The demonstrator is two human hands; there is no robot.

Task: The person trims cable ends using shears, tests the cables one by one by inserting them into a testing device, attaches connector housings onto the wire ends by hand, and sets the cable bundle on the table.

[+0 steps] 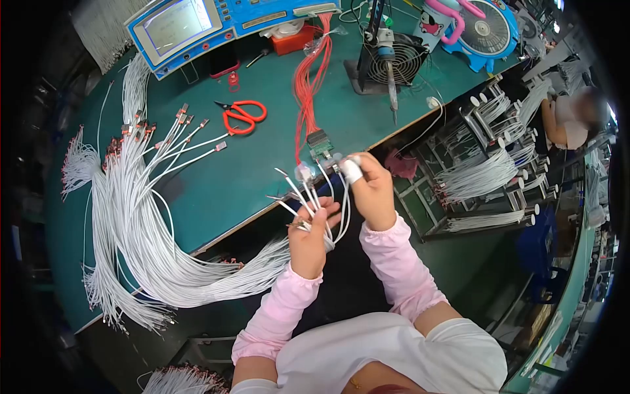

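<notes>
My left hand [312,240] is closed around several white cables [308,197], whose ends fan out past the fingers. To the right, my right hand [371,187], a white covering on one finger, pinches at a cable end by the table's front edge. That end sits close to a small green circuit board [319,143] with a dark connector. Red wires [305,92] run from the board up to a blue tester [197,33] with a lit screen. The exact grip at the right fingertips is partly hidden.
A large bundle of white cables [125,217] lies over the table's left side. Scissors with red handles [244,118], a soldering iron [392,79] and a blue fan [484,29] are on the green table [197,177]. Cable racks [479,171] and another person [569,121] are at right.
</notes>
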